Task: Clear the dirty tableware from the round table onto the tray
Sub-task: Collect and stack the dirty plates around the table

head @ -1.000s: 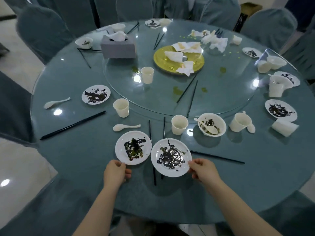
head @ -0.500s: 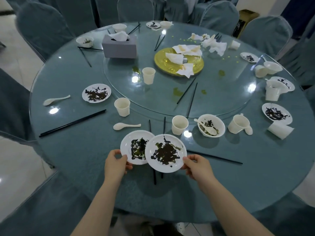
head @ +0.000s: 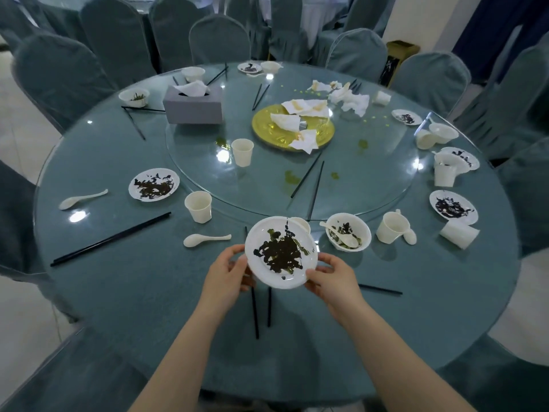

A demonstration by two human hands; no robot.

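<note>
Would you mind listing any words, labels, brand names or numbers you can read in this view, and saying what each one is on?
None: no readable text shows anywhere in this view.
The grey tissue box shows plain faces.
The paper cups, such as the one on the glass turntable, carry no print.
The plate held by the left hand and the right hand bears only dark sauce smears, not writing.

Soiled small plates (head: 281, 251): six. Cups (head: 198, 206): eight. Spoons (head: 206, 239): four visible. Tissue box (head: 193, 105): one. Yellow platter (head: 292, 126): one.
</note>
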